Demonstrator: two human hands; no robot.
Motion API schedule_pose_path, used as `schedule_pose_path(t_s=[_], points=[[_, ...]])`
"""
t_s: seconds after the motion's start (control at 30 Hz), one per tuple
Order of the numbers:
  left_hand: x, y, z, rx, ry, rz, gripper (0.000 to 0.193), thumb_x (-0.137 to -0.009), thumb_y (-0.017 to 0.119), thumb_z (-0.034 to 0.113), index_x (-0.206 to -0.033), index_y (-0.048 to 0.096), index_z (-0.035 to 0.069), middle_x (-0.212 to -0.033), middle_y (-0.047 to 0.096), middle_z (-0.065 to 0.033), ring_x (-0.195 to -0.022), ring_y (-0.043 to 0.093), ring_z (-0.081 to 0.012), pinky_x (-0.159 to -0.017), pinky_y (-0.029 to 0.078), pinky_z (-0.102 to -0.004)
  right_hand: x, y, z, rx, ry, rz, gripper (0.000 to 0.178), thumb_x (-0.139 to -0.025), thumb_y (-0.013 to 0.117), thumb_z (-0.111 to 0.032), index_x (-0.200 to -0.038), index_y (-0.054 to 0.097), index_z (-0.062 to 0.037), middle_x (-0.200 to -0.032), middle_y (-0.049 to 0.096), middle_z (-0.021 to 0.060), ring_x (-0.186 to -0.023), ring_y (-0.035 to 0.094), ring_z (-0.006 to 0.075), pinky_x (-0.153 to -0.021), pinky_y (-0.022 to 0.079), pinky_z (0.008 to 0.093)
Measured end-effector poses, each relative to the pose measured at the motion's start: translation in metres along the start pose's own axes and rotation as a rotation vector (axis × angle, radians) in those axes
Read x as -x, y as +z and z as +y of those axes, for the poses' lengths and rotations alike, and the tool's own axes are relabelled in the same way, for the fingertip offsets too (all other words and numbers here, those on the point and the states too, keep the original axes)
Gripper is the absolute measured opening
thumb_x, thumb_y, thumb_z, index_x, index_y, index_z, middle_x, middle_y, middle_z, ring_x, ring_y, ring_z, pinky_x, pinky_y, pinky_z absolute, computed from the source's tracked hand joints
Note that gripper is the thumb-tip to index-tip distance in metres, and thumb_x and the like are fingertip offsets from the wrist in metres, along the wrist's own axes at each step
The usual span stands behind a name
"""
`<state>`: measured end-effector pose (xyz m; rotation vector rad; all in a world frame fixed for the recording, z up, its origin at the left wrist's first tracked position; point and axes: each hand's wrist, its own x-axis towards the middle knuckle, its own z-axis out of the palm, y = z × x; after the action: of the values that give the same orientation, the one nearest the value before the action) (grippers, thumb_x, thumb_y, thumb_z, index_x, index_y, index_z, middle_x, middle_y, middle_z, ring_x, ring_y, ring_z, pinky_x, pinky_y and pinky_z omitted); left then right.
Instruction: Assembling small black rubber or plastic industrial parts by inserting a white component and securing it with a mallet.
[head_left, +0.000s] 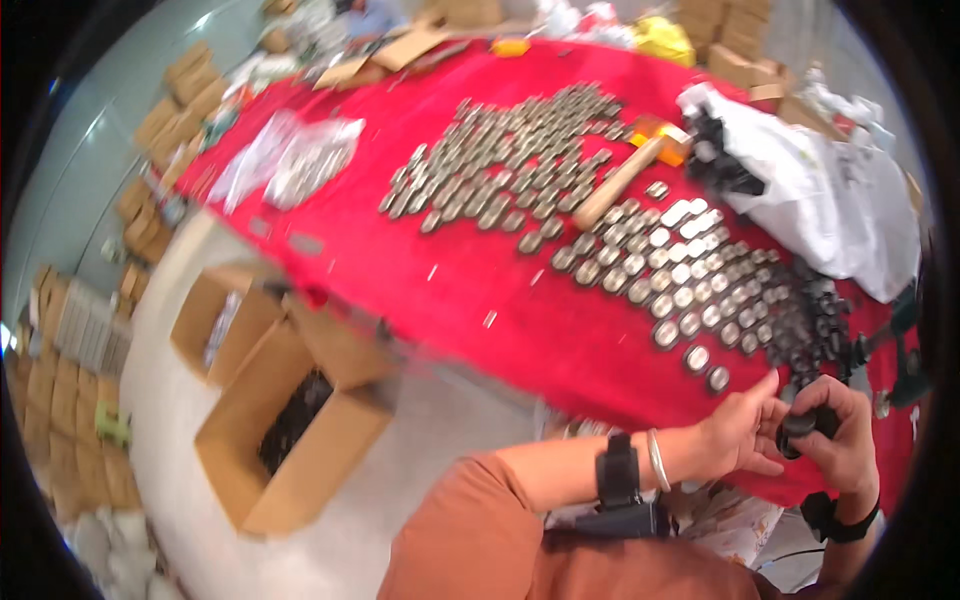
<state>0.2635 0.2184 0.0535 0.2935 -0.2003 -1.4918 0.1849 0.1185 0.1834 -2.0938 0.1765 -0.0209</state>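
Note:
Over the near right edge of the red-covered table [430,270], my right hand [842,432] is closed round a black round part [797,424]. My left hand [742,432] is just left of it, its fingers apart and nearly touching the part. Its palm seems to hold nothing. Beyond my hands lies a heap of small black parts [815,325]. Rows of round pieces with silvery faces and dark rims [683,296] spread to the left of that heap.
Farther back lie many small metallic pieces [520,150] and a wooden-handled tool [620,185]. A white bag [830,190] with black items stands at the right, clear plastic bags [300,160] at the left. On the floor sits an open cardboard box [330,450] holding black items.

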Motion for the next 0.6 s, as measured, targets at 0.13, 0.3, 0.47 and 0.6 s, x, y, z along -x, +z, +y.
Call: schedule_pose_path(t_s=[0.13, 0.3, 0.47, 0.6], points=[[0.068, -0.013, -0.026, 0.271, 0.106, -0.053, 0.058, -0.093, 0.029, 0.058, -0.113, 0.053, 0.009, -0.104, 0.06, -0.0083, -0.097, 0.059, -0.0229, -0.086, 0.049, -0.0444, 0.007, 0.061, 0.001, 0.374, -0.384, -0.201, 0.027, -0.059, 0.06, 0.008, -0.085, 0.058, -0.001, -0.083, 0.057, 0.013, -0.072, 0.059, 0.0261, -0.065, 0.046, 0.0309], [0.112, -0.055, -0.065, 0.409, 0.386, 0.077, 0.042, -0.093, 0.042, 0.045, -0.111, 0.055, 0.01, -0.114, 0.057, -0.0082, -0.107, 0.053, -0.0254, -0.09, 0.044, -0.0445, 0.009, 0.123, 0.015, 0.455, -0.597, -0.473, 0.047, -0.064, 0.064, 0.006, -0.109, 0.053, -0.0002, -0.107, 0.051, 0.0187, -0.098, 0.053, 0.0362, -0.083, 0.045, 0.0411], [0.169, -0.05, -0.081, -0.176, 0.776, 0.545, 0.025, -0.091, 0.049, 0.028, -0.106, 0.058, 0.009, -0.104, 0.058, -0.0073, -0.095, 0.058, -0.0217, -0.078, 0.052, -0.0388, 0.009, 0.164, 0.019, 0.45, -0.754, -0.524, 0.049, -0.066, 0.065, -0.007, -0.112, 0.049, -0.0027, -0.115, 0.047, 0.0199, -0.107, 0.049, 0.0382, -0.089, 0.042, 0.0447], [0.225, -0.121, -0.084, 0.426, 0.677, 0.665, 0.018, -0.087, 0.054, 0.019, -0.092, 0.06, 0.003, -0.092, 0.062, -0.0124, -0.09, 0.059, -0.0248, -0.076, 0.052, -0.0389, 0.018, 0.15, 0.031, 0.491, -0.768, -0.326, 0.043, -0.072, 0.066, -0.012, -0.112, 0.051, -0.003, -0.111, 0.052, 0.0186, -0.103, 0.053, 0.0362, -0.086, 0.043, 0.0443]])
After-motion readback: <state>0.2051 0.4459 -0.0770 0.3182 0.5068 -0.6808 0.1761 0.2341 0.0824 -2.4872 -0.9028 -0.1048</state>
